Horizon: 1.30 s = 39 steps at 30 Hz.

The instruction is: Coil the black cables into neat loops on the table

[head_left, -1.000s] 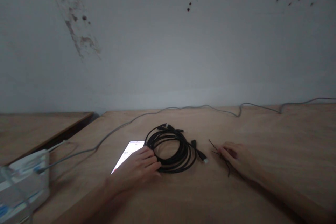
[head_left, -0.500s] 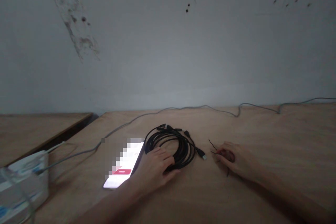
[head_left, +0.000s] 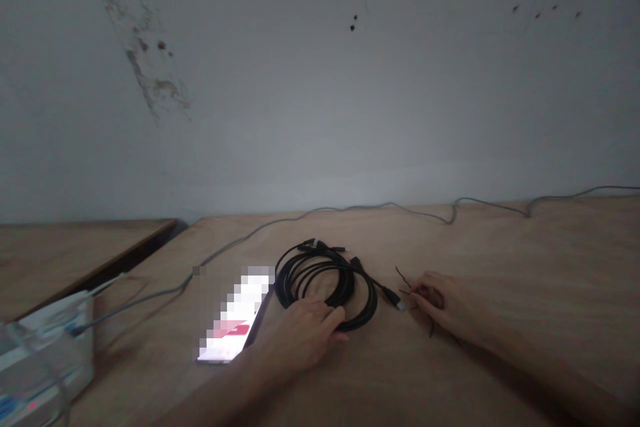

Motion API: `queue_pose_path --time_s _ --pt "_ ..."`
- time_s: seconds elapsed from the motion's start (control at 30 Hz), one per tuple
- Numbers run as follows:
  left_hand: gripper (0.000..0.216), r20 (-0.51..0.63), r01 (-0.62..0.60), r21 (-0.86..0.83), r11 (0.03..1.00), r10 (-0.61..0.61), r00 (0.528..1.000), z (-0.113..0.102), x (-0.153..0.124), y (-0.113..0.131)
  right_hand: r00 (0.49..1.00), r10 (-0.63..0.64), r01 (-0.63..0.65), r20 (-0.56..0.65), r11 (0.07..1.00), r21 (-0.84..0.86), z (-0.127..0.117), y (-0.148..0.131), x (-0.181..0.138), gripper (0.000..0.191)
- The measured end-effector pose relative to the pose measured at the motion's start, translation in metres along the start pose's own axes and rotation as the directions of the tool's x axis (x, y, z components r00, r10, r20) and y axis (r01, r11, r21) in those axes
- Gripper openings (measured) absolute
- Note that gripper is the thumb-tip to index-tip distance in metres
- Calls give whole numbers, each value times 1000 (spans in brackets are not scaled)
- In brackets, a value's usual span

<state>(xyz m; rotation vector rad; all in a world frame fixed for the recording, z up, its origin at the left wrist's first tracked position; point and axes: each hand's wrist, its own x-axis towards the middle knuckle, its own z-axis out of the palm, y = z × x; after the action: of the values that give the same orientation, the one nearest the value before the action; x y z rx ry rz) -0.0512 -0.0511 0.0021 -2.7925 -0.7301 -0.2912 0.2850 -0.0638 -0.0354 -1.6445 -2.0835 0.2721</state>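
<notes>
A coiled black cable lies on the table in front of me, its loops partly spread, with a USB-type plug pointing out to the right. My left hand is at the near side of the coil, thumb and index finger closed around some loops; its other fingertips are partly hidden. To the right, my right hand rests on the table, pinching thin dark twist ties whose ends stick out past the fingertips. The plug's tip is close to these fingers.
A lit phone, partly pixelated, lies left of the coil. A white power strip with plugged-in leads sits at the lower left. One grey cord runs along the back of the wooden table, near the wall.
My left hand has moved slightly right and toward me. Some cable loops have spread to the right, and the plug has shifted nearer my right hand, which has barely moved.
</notes>
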Motion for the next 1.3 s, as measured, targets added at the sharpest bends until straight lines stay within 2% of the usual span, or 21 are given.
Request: queue_pose_path --time_s 0.07,0.13,0.23,0.3,0.43,0.57,0.8,1.0,1.1,1.3 --pt "33 -76 -51 20 999 52 996 1 3 2 1000 3 -3 -3 1000 0 1 1 0 34" --pt "36 -209 -76 56 996 86 974 0 5 2 1000 5 -5 -13 1000 5 2 2 0 34" --pt "35 -400 -2 145 989 60 914 -3 5 -1 1000 -10 11 -5 1000 28 2 4 1 35" --pt "33 -435 74 188 979 16 901 -3 4 -4 1000 -24 24 13 999 34 2 6 2 36" --pt "27 -303 235 187 954 -171 937 10 3 -7 1000 -15 15 6 1000 13 3 9 2 36" --pt "15 -142 344 122 931 -327 934 23 5 -1 1000 -17 17 11 1000 -4 3 9 3 32" --pt "20 -145 285 13 958 -280 949 21 2 -6 999 -37 38 -27 999 19 5 8 3 29" --pt "10 -172 322 -30 946 -322 931 12 -4 -6 997 -48 48 -52 999 2 6 10 0 29" --pt "9 -159 306 -51 951 -310 937 9 -5 -4 996 -58 58 -67 998 -6 7 11 -1 28" --pt "11 -195 250 -74 965 -260 946 18 -6 -6 996 -70 72 -49 997 32 10 15 0 27"
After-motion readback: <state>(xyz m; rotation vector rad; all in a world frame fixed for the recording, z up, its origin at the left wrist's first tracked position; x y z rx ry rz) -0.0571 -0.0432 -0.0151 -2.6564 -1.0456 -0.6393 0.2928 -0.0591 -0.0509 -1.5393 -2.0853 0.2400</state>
